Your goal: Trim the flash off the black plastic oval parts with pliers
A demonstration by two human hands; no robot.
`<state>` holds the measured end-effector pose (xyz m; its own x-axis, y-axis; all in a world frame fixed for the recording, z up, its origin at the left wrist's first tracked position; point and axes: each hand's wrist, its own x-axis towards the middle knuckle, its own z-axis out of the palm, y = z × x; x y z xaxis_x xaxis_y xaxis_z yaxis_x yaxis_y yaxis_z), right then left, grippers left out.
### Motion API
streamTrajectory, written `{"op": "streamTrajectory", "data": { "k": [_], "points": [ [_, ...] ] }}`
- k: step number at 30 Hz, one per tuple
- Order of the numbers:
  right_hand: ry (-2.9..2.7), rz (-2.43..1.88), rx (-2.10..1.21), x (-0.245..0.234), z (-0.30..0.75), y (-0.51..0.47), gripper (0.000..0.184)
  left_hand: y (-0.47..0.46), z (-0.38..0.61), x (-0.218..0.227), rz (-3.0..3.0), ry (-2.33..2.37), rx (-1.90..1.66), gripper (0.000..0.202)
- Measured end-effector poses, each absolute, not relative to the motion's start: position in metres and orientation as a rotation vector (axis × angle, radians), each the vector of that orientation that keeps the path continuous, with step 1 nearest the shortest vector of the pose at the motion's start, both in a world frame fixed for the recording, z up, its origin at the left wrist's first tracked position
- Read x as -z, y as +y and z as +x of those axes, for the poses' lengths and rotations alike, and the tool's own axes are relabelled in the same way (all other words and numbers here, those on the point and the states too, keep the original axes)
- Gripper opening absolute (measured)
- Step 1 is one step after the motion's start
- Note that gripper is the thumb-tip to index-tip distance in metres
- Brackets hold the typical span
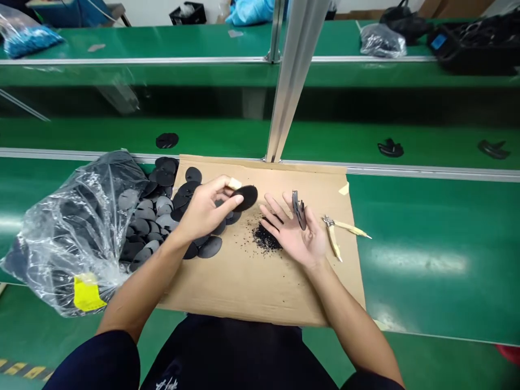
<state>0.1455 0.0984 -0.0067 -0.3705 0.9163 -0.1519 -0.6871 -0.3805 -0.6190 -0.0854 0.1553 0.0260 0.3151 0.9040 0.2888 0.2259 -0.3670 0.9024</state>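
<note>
My left hand (209, 208) pinches a thin black oval disc (246, 198) between thumb and fingers, with a pale wrap on one fingertip. To its right, my right hand (298, 235) is turned palm up, its other fingers spread, while thumb and index finger hold a narrow black plastic part (299, 210). Under the hands lies a brown cardboard sheet (252, 290). A small heap of black scraps (266, 238) sits on it, partly behind my right hand. Nippers with pale yellow handles (345, 227) rest with handles apart, right of that hand.
A clear plastic bag (81, 216) of black discs lies at left, with loose discs (150, 227) spilling onto the cardboard. A metal post (290, 81) rises behind it. Black parts (390, 148) sit on the green surface beyond the rail. A black bin (475, 46) stands on the upper shelf.
</note>
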Motion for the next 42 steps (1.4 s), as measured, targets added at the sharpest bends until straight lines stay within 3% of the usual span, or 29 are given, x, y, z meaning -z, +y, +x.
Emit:
{"op": "streamTrajectory", "data": {
  "k": [4,18,23,33,42],
  "points": [
    [-0.58,-0.672,-1.878,0.01,0.146,0.099,0.045,0.136,-0.069,-0.028,1.789,0.905,-0.993,0.012],
    [-0.663,-0.871,-1.77,0.007,0.147,0.094,0.052,0.072,-0.02,0.01,2.619,0.819,-0.72,0.018],
    [-0.593,-0.757,-1.77,0.008,0.148,0.093,0.043,0.077,-0.023,0.002,2.652,0.951,-0.707,0.016],
    [-0.623,-0.797,-1.763,0.012,0.152,0.093,0.042,0.082,-0.025,-0.004,2.73,0.877,-0.469,0.018],
    [-0.61,-0.855,-1.721,0.012,0.154,0.094,0.045,0.084,-0.024,-0.007,2.681,0.787,-0.506,0.019]
  ]
}}
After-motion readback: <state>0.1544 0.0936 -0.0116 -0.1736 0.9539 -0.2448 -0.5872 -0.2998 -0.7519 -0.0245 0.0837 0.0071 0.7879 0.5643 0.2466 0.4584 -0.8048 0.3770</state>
